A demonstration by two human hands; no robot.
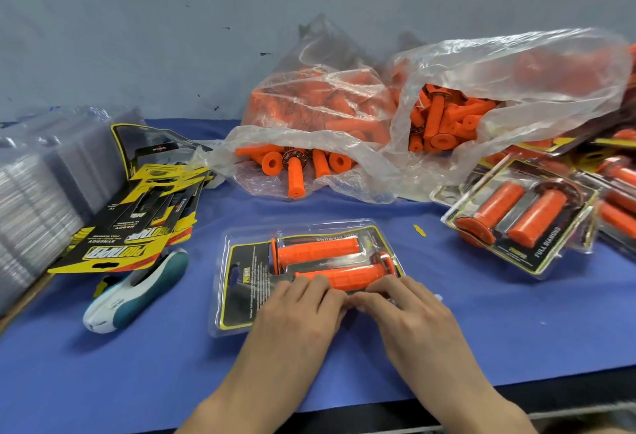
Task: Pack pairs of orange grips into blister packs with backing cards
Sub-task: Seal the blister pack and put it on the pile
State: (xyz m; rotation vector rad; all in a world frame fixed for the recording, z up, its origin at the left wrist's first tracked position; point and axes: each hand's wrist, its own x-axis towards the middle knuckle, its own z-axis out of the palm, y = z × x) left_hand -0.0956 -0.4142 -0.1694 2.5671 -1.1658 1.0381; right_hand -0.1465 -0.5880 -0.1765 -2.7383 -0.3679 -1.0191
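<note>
Pressing: left-hand grip [303, 309] and right-hand grip [409, 309], fingers extended, clasping nothing, on blister pack [223, 251], lower centre of bench [481, 330].
Done: orange grips [316, 249], backing card [241, 282] inside; finished packs [523, 213] right.
Left: bagged grips [447, 117], upper centre.

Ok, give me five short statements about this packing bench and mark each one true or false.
1. The left hand and the right hand both touch the blister pack in the middle. True.
2. That pack holds a single grip. False: two orange grips lie in it side by side.
3. The loose grips sit in a cardboard box. False: they are in clear plastic bags at the back.
4. The backing cards are piled to the left of the pack. True.
5. The left hand holds the white and teal tool. False: it lies on the blue cloth by the cards, with no hand on it.
</note>
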